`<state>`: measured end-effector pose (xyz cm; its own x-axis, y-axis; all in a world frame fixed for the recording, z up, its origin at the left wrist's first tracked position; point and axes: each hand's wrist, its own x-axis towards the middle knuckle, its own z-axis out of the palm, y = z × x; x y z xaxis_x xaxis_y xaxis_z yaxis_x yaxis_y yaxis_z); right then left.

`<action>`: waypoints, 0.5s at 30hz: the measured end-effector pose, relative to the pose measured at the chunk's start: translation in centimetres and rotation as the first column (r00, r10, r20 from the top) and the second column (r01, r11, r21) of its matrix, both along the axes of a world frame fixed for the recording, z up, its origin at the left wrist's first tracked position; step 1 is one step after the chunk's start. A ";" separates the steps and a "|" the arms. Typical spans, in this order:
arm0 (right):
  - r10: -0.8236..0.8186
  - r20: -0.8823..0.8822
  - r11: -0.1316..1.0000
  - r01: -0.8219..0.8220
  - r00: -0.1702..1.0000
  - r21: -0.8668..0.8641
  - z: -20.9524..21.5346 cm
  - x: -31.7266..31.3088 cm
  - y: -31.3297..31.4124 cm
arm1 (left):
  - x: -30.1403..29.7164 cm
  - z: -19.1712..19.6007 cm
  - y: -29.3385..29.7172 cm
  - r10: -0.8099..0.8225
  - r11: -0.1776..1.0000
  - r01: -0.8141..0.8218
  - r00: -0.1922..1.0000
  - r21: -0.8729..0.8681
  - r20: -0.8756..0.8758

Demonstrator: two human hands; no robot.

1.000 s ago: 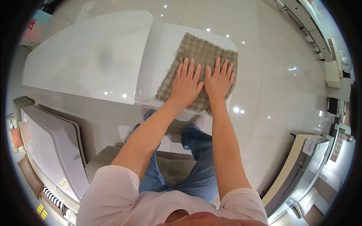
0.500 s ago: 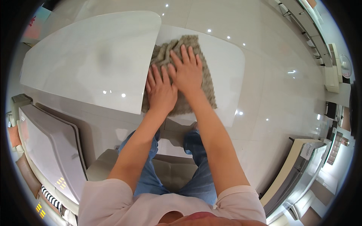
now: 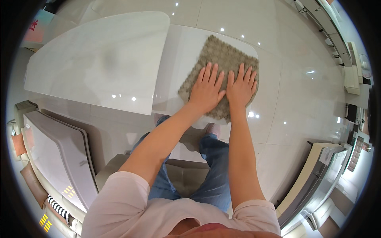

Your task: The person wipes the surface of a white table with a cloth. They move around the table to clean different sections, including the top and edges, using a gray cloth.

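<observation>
A fluffy grey-brown cloth (image 3: 222, 51) lies spread out and turned at an angle on the lower white tabletop (image 3: 174, 51). Its right corner reaches that top's rounded right end. My left hand (image 3: 207, 89) rests flat on the cloth's left part, fingers spread. Beside it my right hand (image 3: 241, 88) presses flat on the right part, fingers apart and pointing away from me. The two thumbs are close to each other. To the left is a higher glossy white tabletop (image 3: 99, 63), whose straight edge stands beside the lower one.
A grey seat (image 3: 186, 178) is beneath me. At the left stands a low grey-topped table (image 3: 59, 154). Another dark and cream furniture piece (image 3: 309, 182) is at the lower right. Shiny floor tiles (image 3: 293, 79) surround the white table.
Both hands have slid right with the cloth, away from the higher tabletop's edge. The cloth was bunched at its far left; now it lies flatter and turned.
</observation>
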<state>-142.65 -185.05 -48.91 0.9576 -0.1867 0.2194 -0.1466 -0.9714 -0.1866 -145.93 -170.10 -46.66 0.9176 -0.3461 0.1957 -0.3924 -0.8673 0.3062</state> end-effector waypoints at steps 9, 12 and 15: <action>0.369 -0.075 0.929 -0.369 0.926 0.024 3.2 -8.1 7.6 | -10.6 2.5 5.3 0.181 0.983 -0.158 0.916 0.093 -0.357; 0.561 0.085 0.815 -0.568 0.823 0.115 2.9 -4.6 10.9 | -10.2 1.6 7.3 0.370 0.927 -0.336 0.890 0.166 -0.266; 0.651 0.144 0.726 -0.667 0.745 0.167 2.4 0.9 13.4 | -6.4 0.9 8.6 0.519 0.851 -0.485 0.837 0.201 -0.174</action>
<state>-141.71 -171.65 -46.50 0.8392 0.4393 0.3208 0.5375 -0.7600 -0.3654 -152.35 -161.52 -45.75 0.9855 0.1649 -0.0408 0.1696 -0.9672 0.1889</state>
